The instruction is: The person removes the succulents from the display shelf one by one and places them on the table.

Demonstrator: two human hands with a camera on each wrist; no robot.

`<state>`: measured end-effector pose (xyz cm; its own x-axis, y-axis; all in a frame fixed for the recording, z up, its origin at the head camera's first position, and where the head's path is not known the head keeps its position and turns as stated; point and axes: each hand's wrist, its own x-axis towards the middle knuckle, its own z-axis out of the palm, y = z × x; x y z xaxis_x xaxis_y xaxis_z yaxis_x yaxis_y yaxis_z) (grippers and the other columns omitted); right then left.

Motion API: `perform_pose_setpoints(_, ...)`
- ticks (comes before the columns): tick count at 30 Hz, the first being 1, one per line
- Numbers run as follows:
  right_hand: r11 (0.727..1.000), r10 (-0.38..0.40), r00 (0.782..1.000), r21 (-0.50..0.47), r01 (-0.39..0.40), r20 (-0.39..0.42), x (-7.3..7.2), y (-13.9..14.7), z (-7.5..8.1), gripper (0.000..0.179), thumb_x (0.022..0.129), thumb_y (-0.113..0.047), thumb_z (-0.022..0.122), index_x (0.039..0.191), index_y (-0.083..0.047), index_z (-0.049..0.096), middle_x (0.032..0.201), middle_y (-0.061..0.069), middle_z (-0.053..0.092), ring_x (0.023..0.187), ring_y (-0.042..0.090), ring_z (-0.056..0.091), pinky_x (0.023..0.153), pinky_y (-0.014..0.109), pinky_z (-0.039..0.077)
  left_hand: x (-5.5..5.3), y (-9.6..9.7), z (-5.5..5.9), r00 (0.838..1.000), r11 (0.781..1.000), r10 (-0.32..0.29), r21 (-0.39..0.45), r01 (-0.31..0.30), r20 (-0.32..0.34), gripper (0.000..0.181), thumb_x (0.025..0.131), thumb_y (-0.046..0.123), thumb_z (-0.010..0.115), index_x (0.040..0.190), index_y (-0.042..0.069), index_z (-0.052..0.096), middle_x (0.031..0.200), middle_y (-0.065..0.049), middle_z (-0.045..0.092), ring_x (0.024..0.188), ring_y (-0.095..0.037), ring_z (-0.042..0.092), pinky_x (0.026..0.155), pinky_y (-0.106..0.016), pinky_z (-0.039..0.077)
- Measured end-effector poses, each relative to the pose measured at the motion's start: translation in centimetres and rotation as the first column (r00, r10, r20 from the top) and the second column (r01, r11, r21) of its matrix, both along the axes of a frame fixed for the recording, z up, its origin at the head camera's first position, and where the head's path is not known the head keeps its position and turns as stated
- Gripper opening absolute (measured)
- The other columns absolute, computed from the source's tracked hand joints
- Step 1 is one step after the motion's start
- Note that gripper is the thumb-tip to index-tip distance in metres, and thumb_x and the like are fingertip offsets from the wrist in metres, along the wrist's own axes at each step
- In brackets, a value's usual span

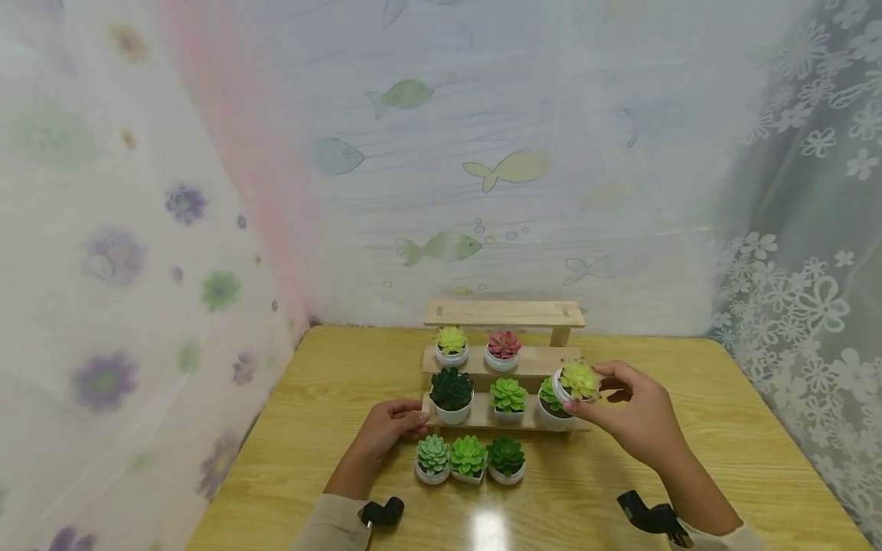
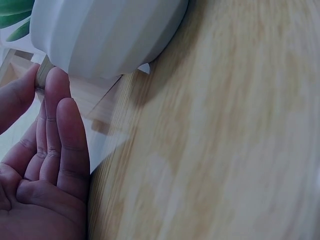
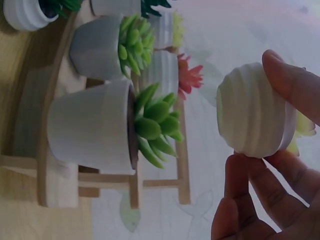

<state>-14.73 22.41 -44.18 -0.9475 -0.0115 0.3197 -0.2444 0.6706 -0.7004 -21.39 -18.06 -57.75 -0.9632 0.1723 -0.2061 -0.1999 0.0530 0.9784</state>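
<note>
My right hand grips a small potted succulent with yellow-green leaves, tilted and raised in front of the wooden tiered stand. In the right wrist view its ribbed white pot sits between thumb and fingers. The left hand pinches the left end of the stand's lowest board; thumb and fingertips meet on the board end in the left wrist view. On that board stand a dark green succulent, a bright green one and another green one, partly hidden in the head view by the held pot.
The middle board carries a yellow-green succulent and a red one. Before the stand, a pale green succulent, a light green one and a dark green one line up on the wooden table. Printed curtains surround it.
</note>
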Motion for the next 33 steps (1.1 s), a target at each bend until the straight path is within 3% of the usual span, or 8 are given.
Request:
perform_pose_setpoints(6, 1.0, -0.01, 0.999, -0.02, 0.009, -0.041, 1.3, -0.7, -1.0, 0.052, 0.079, -0.04, 0.091, 0.121, -0.018, 0.071, 0.11, -0.003, 0.07, 0.095, 0.012, 0.062, 0.076, 0.028, 0.052, 0.1, 0.0, 0.0, 1.0, 1.0, 0.01, -0.007, -0.01, -0.01, 0.051, 0.094, 0.022, 0.078, 0.134, -0.006, 0.062, 0.098, -0.008, 0.079, 0.084, -0.016, 0.076, 0.077, -0.031, 0.062)
perform_pose_setpoints(16, 0.993, -0.013, 1.0, -0.12, 0.013, 0.001, 3.0, -1.6, -2.3, 0.051, 0.078, -0.035, 0.093, 0.12, -0.018, 0.071, 0.113, -0.003, 0.069, 0.093, 0.006, 0.06, 0.076, 0.028, 0.051, 0.6, -0.6, -0.5, 1.0, 1.0, 0.016, 0.001, -0.016, -0.002, 0.054, 0.095, 0.023, 0.078, 0.137, -0.007, 0.06, 0.1, -0.008, 0.079, 0.085, -0.015, 0.076, 0.078, -0.03, 0.062)
perform_pose_setpoints(21, 0.981, -0.038, 0.998, -0.189, 0.048, 0.054, 3.6, -1.9, -3.0, 0.052, 0.076, -0.032, 0.095, 0.12, -0.017, 0.071, 0.117, -0.001, 0.069, 0.094, 0.006, 0.06, 0.078, 0.028, 0.051, 0.4, -0.4, -0.3, 1.0, 1.0, 0.007, -0.005, -0.007, -0.022, 0.053, 0.095, 0.023, 0.077, 0.136, -0.007, 0.061, 0.103, -0.009, 0.078, 0.087, -0.016, 0.076, 0.08, -0.031, 0.062)
perform_pose_setpoints(33, 0.967, -0.063, 0.981, -0.232, 0.105, 0.181, 4.4, -2.9, -5.5, 0.058, 0.073, -0.037, 0.096, 0.122, -0.017, 0.071, 0.121, 0.0, 0.071, 0.096, 0.005, 0.065, 0.085, 0.031, 0.052, 0.2, 0.0, -0.1, 1.0, 1.0, 0.002, 0.022, -0.001, -0.018, 0.047, 0.096, 0.017, 0.076, 0.134, -0.008, 0.062, 0.1, -0.01, 0.078, 0.083, -0.016, 0.076, 0.076, -0.031, 0.063)
